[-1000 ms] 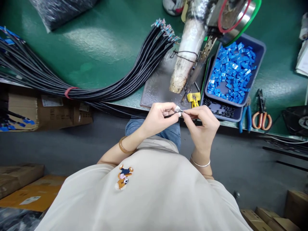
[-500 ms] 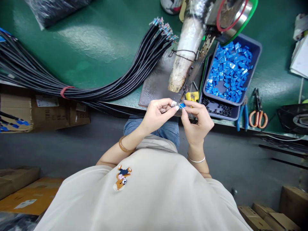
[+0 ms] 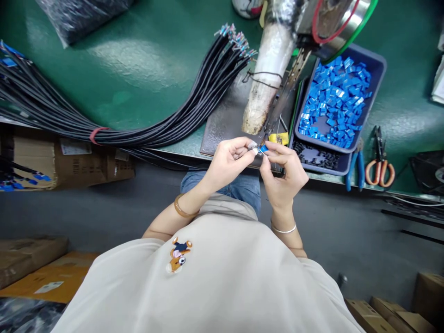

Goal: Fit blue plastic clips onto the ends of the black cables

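At the front edge of the bench, my left hand (image 3: 231, 162) and my right hand (image 3: 284, 173) meet with fingertips pinched. Between them is a small blue connector (image 3: 264, 148), gripped by the right thumb and forefinger. Thin pale wire-like strands show at the connector. The left fingertips are closed at its left end on something small that they largely hide. Just behind the fingers lie a yellow piece (image 3: 279, 138) and the tip of a perforated metal tool (image 3: 289, 81). A white pipe (image 3: 262, 88) with a worn end hangs above a dark mat (image 3: 222, 127).
Black cables (image 3: 156, 132), tied with a red band (image 3: 98, 134), curve across the bench. To the right, a grey bin (image 3: 376, 88) of blue connectors overlaps a tray (image 3: 342, 169) of small black parts. Blue-handled pliers (image 3: 355, 169) and orange-handled cutters (image 3: 379, 172) lie beside them.
The view has shifted slightly, moving the bin and tools a little rightward in the picture. Both hands stay at the connector, with only slight finger movement.
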Demonstrator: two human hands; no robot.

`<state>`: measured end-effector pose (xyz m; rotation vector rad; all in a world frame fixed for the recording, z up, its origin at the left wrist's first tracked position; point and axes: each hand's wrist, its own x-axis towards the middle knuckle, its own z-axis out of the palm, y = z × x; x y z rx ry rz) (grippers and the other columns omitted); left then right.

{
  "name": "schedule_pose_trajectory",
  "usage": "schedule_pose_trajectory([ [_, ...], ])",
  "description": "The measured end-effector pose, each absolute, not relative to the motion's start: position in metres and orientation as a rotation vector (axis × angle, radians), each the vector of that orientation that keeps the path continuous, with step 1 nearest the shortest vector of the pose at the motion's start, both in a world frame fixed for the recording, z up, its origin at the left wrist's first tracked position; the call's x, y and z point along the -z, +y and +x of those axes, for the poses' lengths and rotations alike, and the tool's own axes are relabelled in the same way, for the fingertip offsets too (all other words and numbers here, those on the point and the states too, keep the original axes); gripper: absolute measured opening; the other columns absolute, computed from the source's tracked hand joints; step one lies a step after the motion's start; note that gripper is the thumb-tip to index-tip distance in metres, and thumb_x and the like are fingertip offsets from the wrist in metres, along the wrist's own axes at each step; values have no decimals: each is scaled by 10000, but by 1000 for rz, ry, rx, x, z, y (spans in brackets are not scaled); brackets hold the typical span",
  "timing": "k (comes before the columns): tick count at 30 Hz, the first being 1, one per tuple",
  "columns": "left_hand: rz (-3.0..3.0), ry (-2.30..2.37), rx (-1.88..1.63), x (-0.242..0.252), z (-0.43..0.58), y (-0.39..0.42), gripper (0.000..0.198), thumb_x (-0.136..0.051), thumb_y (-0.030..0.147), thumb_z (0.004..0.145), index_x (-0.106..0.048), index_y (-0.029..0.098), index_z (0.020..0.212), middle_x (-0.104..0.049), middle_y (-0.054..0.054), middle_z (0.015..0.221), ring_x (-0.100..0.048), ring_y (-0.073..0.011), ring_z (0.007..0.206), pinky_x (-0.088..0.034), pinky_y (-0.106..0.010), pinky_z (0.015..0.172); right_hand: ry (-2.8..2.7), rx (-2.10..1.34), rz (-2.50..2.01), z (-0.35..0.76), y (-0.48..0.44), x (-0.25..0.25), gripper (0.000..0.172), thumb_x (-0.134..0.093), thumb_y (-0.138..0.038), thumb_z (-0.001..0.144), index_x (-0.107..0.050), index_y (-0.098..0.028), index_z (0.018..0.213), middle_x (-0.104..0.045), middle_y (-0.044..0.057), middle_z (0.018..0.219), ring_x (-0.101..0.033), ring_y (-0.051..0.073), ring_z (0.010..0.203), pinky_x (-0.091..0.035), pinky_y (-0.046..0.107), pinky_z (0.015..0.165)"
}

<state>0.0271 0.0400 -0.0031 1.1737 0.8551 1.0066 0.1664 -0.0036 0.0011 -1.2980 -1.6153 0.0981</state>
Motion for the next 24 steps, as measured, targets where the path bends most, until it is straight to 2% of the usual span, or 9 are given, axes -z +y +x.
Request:
schedule_pose_trajectory([
  [7, 1186, 880, -1004, -4, 26, 42, 118, -657, 185, 818, -598, 142, 725, -377, 55, 551, -332, -34, 486, -265, -181, 467, -1621, -70, -1293, 166, -4, -6, 178, -677, -73, 789, -621, -226, 860, -744, 23, 1034, -723, 159, 929, -622, 307, 804],
  [12, 1135, 865, -943, -3, 23, 43, 161, -689, 219, 795, -586, 148, 693, -469, 33, 597, -452, -49, 531, -396, -170, 515, -1693, -66, -1261, 167, -5, -4, 172, -655, -66, 796, -590, -217, 847, -733, 41, 1085, -728, 150, 906, -637, 287, 796],
  [15, 1143, 865, -932, -1, 23, 43, 192, -706, 247, 790, -584, 150, 678, -499, 26, 607, -475, -55, 540, -434, -175, 531, -1710, -46, -1264, 168, -5, -2, 177, -653, -61, 794, -579, -216, 840, -735, 45, 1072, -728, 147, 892, -635, 291, 804],
  [24, 1181, 891, -960, -3, 24, 43, 188, -724, 271, 788, -605, 155, 700, -516, 25, 603, -486, -60, 537, -436, -171, 518, -1677, -67, -1308, 168, -4, -6, 171, -677, -70, 799, -636, -220, 870, -736, 34, 1047, -720, 163, 945, -630, 302, 822],
])
